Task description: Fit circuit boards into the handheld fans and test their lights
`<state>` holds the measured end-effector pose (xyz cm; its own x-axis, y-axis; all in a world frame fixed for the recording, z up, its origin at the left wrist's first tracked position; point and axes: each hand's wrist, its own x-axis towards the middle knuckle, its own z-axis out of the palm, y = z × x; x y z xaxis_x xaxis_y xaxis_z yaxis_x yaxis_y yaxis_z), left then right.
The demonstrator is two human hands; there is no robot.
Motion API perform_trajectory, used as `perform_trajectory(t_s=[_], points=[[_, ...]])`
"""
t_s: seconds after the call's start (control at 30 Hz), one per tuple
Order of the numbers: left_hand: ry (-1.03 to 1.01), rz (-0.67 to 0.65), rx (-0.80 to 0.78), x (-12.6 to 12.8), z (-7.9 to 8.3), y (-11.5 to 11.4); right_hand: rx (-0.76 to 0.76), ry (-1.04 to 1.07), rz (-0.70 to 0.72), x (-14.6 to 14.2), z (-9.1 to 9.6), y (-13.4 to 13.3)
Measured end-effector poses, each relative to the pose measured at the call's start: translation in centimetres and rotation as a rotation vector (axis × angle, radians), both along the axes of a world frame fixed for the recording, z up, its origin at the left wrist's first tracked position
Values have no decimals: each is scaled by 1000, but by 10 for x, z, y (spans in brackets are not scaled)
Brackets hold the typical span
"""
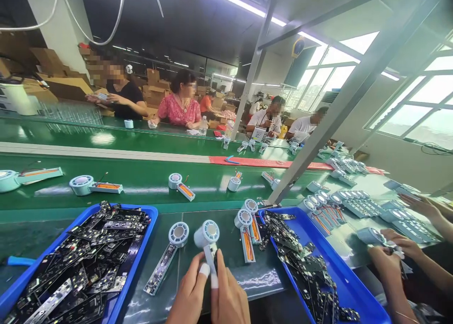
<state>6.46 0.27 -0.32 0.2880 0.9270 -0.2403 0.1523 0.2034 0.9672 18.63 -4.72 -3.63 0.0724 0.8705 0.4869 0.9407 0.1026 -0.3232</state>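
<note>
My left hand (189, 293) and my right hand (229, 295) meet at the bottom centre. Both pinch the handle of a white hand-held fan part (207, 236) with a round head. White tape wraps two fingertips. A second fan part (169, 253) with a dark circuit board in its handle lies flat just to the left. Two more fan parts (246, 227) with orange cells lie to the right.
Blue trays of black circuit boards sit at left (150, 215) and right (339, 267). Several fan parts ride the green conveyor belt (141, 182). A co-worker's hands (389, 253) work at right beside rows of fan parts. Other people sit across the belt. A slanted steel post (318, 140) rises mid-right.
</note>
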Motion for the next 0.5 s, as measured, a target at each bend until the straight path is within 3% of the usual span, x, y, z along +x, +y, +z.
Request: perform_trajectory(t_s=[0.1, 0.17, 0.23, 0.37, 0.5], points=[[172, 119, 422, -23, -5, 7, 47, -33, -30, 17, 2, 10], [350, 268, 782, -43, -16, 13, 77, -59, -37, 24, -4, 16], [572, 314, 993, -64, -32, 19, 79, -55, -44, 26, -12, 18], [771, 197, 1091, -93, -64, 24, 40, 26, -63, 26, -23, 14], [772, 138, 1067, -102, -76, 22, 33, 67, -54, 26, -21, 10]])
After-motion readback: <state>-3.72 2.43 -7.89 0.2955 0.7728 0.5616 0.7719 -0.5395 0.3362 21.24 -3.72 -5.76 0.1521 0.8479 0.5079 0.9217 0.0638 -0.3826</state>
